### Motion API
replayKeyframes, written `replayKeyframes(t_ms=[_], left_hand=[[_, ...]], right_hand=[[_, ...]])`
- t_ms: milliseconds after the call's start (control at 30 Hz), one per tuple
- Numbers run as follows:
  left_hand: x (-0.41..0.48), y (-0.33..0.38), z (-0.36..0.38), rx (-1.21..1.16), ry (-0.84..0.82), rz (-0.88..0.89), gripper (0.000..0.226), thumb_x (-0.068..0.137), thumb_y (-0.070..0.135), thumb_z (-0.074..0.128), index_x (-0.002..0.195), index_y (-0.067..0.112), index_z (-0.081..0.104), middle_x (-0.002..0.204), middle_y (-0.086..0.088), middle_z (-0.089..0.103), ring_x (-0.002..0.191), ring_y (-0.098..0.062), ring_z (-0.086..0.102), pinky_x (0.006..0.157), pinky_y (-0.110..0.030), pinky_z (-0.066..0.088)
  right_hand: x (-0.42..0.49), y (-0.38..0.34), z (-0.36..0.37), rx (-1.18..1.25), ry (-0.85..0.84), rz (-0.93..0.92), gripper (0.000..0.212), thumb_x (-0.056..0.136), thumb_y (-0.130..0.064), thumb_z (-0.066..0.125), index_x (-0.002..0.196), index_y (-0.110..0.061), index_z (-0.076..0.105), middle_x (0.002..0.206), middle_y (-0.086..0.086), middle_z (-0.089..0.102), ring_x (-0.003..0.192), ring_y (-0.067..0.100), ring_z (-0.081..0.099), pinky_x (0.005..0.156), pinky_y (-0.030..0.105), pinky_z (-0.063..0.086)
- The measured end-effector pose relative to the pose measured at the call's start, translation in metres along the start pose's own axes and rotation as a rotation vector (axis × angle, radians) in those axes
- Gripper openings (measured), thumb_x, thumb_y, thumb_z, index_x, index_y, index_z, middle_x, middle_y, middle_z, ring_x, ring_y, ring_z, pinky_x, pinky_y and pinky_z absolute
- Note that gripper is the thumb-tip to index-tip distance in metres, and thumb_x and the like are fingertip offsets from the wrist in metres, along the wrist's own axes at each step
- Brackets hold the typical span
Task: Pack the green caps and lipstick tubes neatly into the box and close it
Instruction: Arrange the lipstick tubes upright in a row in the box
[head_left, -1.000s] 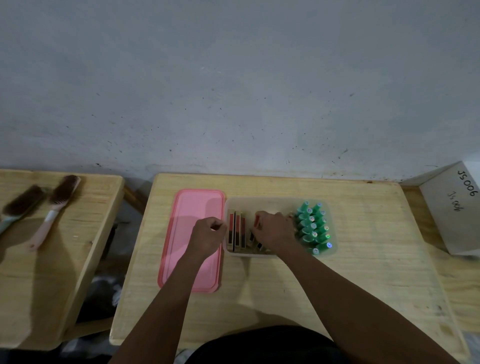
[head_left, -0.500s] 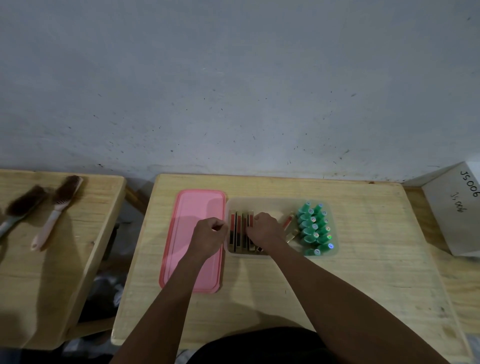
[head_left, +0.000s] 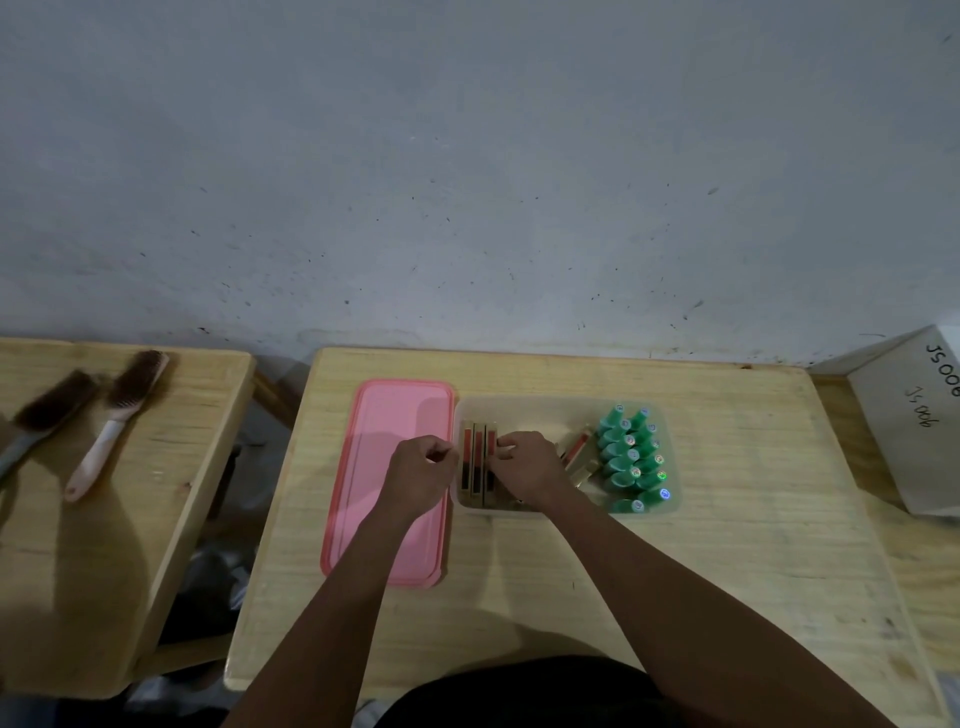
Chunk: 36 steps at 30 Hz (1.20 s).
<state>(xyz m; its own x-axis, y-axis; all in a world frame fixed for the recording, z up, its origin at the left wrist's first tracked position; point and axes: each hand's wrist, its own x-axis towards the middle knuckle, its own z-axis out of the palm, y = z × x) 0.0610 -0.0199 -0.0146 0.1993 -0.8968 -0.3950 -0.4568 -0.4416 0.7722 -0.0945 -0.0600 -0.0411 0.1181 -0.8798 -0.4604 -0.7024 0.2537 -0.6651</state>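
- Table (head_left: 727, 545): wooden; carries the whole job, directly under both hands.
- Lid (head_left: 395, 415): pink, off the box, lying flat beneath the left knuckles. Judged stiff, light plastic; best taken by its long edges.
- Box (head_left: 545, 405): translucent and open, its left wall just beside the left fingers, its floor under the right ones. Judged light, so likely to slide when pushed.
- Left hand (head_left: 421, 475): fingers curled together over the lid's right edge; whether they hold anything cannot be told.
- Right hand (head_left: 527, 470): inside the box, fingers bent down and clamped on one tube at the row's right end.
- Caps (head_left: 631, 457): green, standing packed in two columns at the box's right end, well right of the right fingers. Judged light and easily toppled.
- Tubes (head_left: 475, 457): three lie parallel between the two hands; more lie askew just right of the right knuckles. Judged rigid, smooth and slippery; pinch across the long sides.
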Motion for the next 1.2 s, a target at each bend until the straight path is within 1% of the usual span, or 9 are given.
replayKeyframes(t_ms=[133,233,333,433,567,900,1033,1100,1200], left_hand=[[0.000,-0.001,0.000,-0.007,-0.001,-0.002,0.017,0.092,0.012,0.057,0.103,0.004,0.068,0.092,-0.004,0.067,0.085,-0.018,0.062,0.088,-0.033,0.053],[0.001,-0.001,0.001,-0.018,-0.002,-0.005,0.016,0.092,0.011,0.057,0.101,0.004,0.068,0.090,-0.005,0.067,0.082,-0.017,0.061,0.085,-0.031,0.053],[0.001,-0.002,0.001,-0.028,-0.007,-0.006,0.015,0.092,0.011,0.058,0.100,0.005,0.068,0.092,-0.005,0.067,0.082,-0.017,0.061,0.084,-0.032,0.053],[0.001,-0.003,0.001,-0.033,-0.007,-0.007,0.015,0.092,0.011,0.058,0.101,0.004,0.068,0.092,-0.005,0.067,0.083,-0.018,0.062,0.086,-0.035,0.054],[0.001,-0.003,0.001,-0.027,-0.007,-0.011,0.016,0.092,0.011,0.057,0.102,0.004,0.068,0.095,-0.006,0.067,0.085,-0.019,0.063,0.088,-0.037,0.055],[0.000,-0.001,0.000,-0.035,-0.011,-0.008,0.019,0.092,0.012,0.057,0.105,0.004,0.067,0.101,-0.006,0.068,0.090,-0.020,0.064,0.091,-0.037,0.053],[-0.001,-0.001,0.000,-0.040,-0.008,-0.011,0.018,0.092,0.013,0.057,0.104,0.004,0.068,0.099,-0.006,0.068,0.090,-0.021,0.064,0.092,-0.039,0.054],[-0.001,-0.001,0.000,-0.045,-0.008,-0.016,0.017,0.092,0.013,0.058,0.103,0.004,0.068,0.096,-0.005,0.068,0.088,-0.020,0.064,0.091,-0.040,0.054],[-0.002,0.000,0.000,-0.051,-0.011,-0.023,0.018,0.092,0.013,0.058,0.103,0.003,0.068,0.097,-0.006,0.068,0.089,-0.021,0.064,0.092,-0.040,0.053]], right_hand=[[0.001,0.002,-0.005,-0.031,-0.048,-0.042,0.022,0.093,-0.020,0.057,0.102,-0.016,0.077,0.099,0.006,0.075,0.078,0.016,0.066,0.068,0.024,0.052],[0.002,0.004,-0.015,-0.067,-0.085,-0.071,0.030,0.091,-0.009,0.050,0.105,-0.017,0.076,0.104,0.007,0.074,0.093,0.022,0.068,0.083,0.036,0.057],[0.004,0.006,-0.033,-0.121,0.011,-0.038,0.032,0.091,-0.016,0.052,0.119,-0.019,0.069,0.122,0.003,0.068,0.109,0.020,0.063,0.094,0.039,0.052],[0.003,0.011,-0.050,-0.483,0.061,-0.050,0.039,0.091,-0.030,0.054,0.130,-0.028,0.059,0.130,-0.004,0.061,0.117,0.019,0.056,0.096,0.036,0.048],[0.001,0.014,-0.052,-0.863,-0.060,-0.050,0.050,0.086,-0.044,0.060,0.133,-0.027,0.054,0.132,0.001,0.055,0.123,0.023,0.049,0.098,0.040,0.040],[0.003,0.022,-0.031,-0.424,-0.048,-0.250,0.050,0.085,-0.019,0.070,0.132,-0.022,0.056,0.135,0.000,0.052,0.120,0.022,0.055,0.101,0.038,0.045],[-0.009,0.022,-0.029,-0.411,0.164,-0.158,0.025,0.087,-0.031,0.067,0.110,-0.021,0.066,0.114,-0.001,0.059,0.099,0.020,0.062,0.084,0.035,0.052],[-0.014,0.019,-0.026,-0.481,0.147,-0.081,0.019,0.087,-0.040,0.063,0.096,-0.024,0.069,0.098,-0.002,0.067,0.090,0.019,0.066,0.078,0.033,0.054],[-0.016,0.016,-0.017,-0.481,0.079,-0.008,0.020,0.088,-0.042,0.062,0.097,-0.027,0.071,0.095,-0.005,0.071,0.089,0.018,0.068,0.080,0.035,0.055]])
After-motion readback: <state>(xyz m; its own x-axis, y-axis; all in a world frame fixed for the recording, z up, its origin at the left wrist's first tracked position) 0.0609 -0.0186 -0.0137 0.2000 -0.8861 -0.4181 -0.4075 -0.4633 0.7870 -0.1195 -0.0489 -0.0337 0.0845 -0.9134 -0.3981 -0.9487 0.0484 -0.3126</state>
